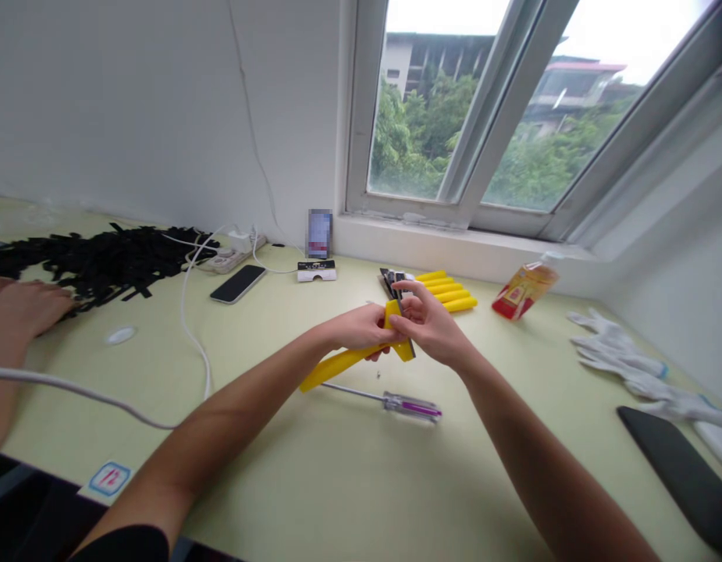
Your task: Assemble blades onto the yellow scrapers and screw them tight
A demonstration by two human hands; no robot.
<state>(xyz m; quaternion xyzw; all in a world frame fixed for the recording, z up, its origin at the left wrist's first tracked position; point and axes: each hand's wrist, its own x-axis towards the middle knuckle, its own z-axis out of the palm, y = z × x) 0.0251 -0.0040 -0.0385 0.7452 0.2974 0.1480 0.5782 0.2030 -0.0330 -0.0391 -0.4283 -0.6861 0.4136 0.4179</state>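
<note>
2 bare forearms (237, 429) reach out past a black garment (123, 544).

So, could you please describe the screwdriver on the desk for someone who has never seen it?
On the pale green desk below the window, look just under the person's left hand and right hand. The screwdriver lies there, its clear handle with a purple stripe unlike the yellow pieces nearby.

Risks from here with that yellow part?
The dark insert pinched by the right hand could slip from the yellow plastic piece held in the left hand. The tiny metal bit on the desk below might get brushed away and lost. The screwdriver lying just beneath might get knocked.
</note>
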